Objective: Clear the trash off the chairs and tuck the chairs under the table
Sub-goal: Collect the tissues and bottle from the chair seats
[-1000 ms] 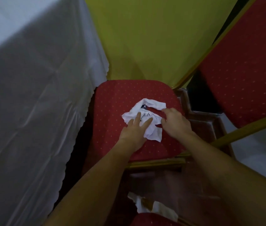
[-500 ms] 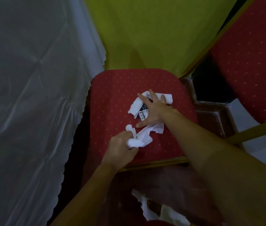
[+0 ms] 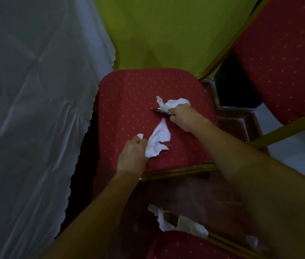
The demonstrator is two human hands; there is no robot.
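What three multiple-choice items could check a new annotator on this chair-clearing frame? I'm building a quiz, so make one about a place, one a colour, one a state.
1. Where does the tissue paper by the left hand lie?
A. on the chair seat
B. on the white tablecloth
C. on the floor

2. What colour is the chair seat?
A. yellow-green
B. red with small pale dots
C. plain white

3. What is the right hand doing?
A. resting open and flat
B. closed around a white wad
C. gripping the chair's frame

Answers:
1 A, the paper rests on the cushion next to the left hand's fingers.
2 B, the cushion is red and dotted.
3 B, the wad sticks out above the closed hand, with a dark wrapper beside it.
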